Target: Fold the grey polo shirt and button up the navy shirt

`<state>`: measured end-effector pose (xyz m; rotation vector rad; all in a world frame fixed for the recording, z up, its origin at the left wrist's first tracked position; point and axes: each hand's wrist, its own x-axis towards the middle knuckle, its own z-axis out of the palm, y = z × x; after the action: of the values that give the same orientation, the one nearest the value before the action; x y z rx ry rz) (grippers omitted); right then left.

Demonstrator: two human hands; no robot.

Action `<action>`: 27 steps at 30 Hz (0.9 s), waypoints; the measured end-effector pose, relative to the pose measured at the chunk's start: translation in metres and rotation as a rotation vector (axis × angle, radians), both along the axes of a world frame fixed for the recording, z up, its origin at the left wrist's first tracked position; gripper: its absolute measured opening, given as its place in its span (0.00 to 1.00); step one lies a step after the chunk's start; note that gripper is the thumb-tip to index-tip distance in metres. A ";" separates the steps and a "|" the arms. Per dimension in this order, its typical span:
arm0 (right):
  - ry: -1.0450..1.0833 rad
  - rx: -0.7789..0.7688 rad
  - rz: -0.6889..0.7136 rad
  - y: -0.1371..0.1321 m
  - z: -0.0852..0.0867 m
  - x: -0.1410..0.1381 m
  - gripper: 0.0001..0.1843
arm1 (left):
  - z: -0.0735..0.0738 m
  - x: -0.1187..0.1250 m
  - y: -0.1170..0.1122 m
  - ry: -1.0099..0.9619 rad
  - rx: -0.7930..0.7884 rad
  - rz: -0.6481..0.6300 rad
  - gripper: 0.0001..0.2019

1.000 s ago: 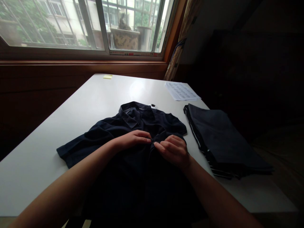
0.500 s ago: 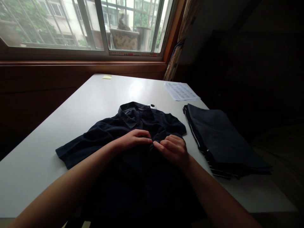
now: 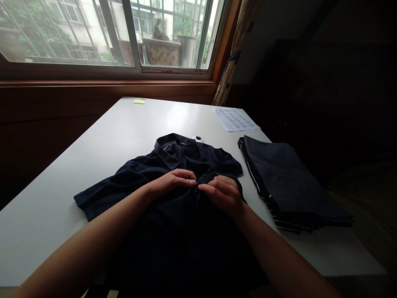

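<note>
Dark shirt (image 3: 173,165) lies flat, collar away, mid white table (image 3: 93,140). L hand (image 3: 172,182) & R hand (image 3: 225,194) meet at its front placket, fingertips pinching fabric between them; folded stack (image 3: 288,182) just to the right.

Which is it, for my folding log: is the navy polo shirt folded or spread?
Spread: navy polo shirt lies flat on the table, collar and sleeves showing.

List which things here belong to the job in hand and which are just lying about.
In hand: navy collared shirt, spread on the white table; left hand and right hand pinch its front below the collar.
Lying about: folded dark garments with white stripes, printed sheet, yellow sticky note.
</note>
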<state>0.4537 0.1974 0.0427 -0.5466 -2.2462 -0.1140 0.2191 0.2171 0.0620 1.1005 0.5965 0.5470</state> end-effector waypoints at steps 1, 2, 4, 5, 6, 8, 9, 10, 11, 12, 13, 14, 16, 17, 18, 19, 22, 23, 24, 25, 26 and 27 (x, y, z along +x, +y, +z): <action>0.028 -0.037 -0.001 0.002 -0.002 0.001 0.12 | 0.000 -0.001 0.000 -0.008 0.008 -0.008 0.12; 0.049 -0.071 -0.005 0.003 -0.003 0.001 0.12 | 0.000 -0.001 0.000 -0.014 0.020 -0.011 0.12; 0.076 -0.118 -0.015 0.005 -0.006 0.002 0.12 | 0.000 -0.002 0.000 -0.017 0.048 -0.006 0.12; 0.090 -0.132 -0.019 0.006 -0.006 0.002 0.13 | 0.000 -0.003 0.001 -0.019 0.056 0.004 0.12; 0.111 -0.146 -0.023 0.006 -0.006 0.002 0.13 | 0.000 -0.003 0.001 -0.024 0.060 0.020 0.12; 0.173 -0.179 -0.047 0.006 -0.005 0.003 0.15 | 0.000 -0.004 0.001 -0.039 0.049 0.056 0.11; 0.206 -0.199 -0.066 0.006 -0.004 0.003 0.15 | 0.000 -0.005 0.001 -0.045 0.039 0.073 0.11; 0.237 -0.221 -0.088 0.006 -0.003 0.004 0.15 | 0.000 -0.005 0.002 -0.049 0.030 0.092 0.11; 0.263 -0.243 -0.113 0.006 -0.001 0.005 0.14 | -0.001 -0.006 0.003 -0.050 0.024 0.111 0.10; 0.286 -0.262 -0.141 0.007 0.001 0.007 0.13 | -0.001 -0.006 0.004 -0.049 0.022 0.132 0.10; 0.302 -0.276 -0.171 0.008 0.003 0.009 0.12 | -0.002 -0.006 0.005 -0.044 0.021 0.155 0.11; 0.312 -0.286 -0.197 0.009 0.005 0.011 0.11 | -0.004 -0.006 0.007 -0.036 0.022 0.178 0.11; 0.319 -0.297 -0.228 0.012 0.008 0.016 0.10 | -0.008 -0.006 0.011 -0.015 0.026 0.220 0.12; 0.310 -0.301 -0.229 0.013 0.010 0.017 0.09 | -0.011 -0.006 0.012 -0.003 0.032 0.235 0.12; 0.290 -0.305 -0.223 0.014 0.012 0.018 0.09 | -0.013 -0.006 0.014 0.010 0.041 0.249 0.13; 0.258 -0.307 -0.206 0.014 0.014 0.019 0.09 | -0.016 -0.006 0.016 0.023 0.056 0.262 0.13; 0.104 -0.318 -0.102 0.009 0.023 0.015 0.12 | -0.020 -0.006 0.019 0.078 0.114 0.291 0.14; 0.043 -0.334 -0.055 0.006 0.027 0.012 0.15 | -0.021 -0.006 0.019 0.096 0.134 0.297 0.14; -0.020 -0.356 -0.005 0.003 0.031 0.009 0.18 | -0.021 -0.006 0.020 0.112 0.157 0.302 0.14; -0.081 -0.380 0.040 0.001 0.035 0.005 0.21 | -0.020 -0.006 0.020 0.124 0.178 0.309 0.14; -0.142 -0.401 0.075 -0.001 0.039 0.003 0.22 | -0.020 -0.007 0.021 0.130 0.194 0.323 0.13; -0.199 -0.414 0.099 -0.003 0.043 0.000 0.22 | -0.019 -0.009 0.022 0.130 0.204 0.342 0.13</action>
<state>0.4537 0.1946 0.0853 -0.6624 -2.5012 0.3701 0.2102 0.2393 0.0433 1.2408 0.8652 0.8502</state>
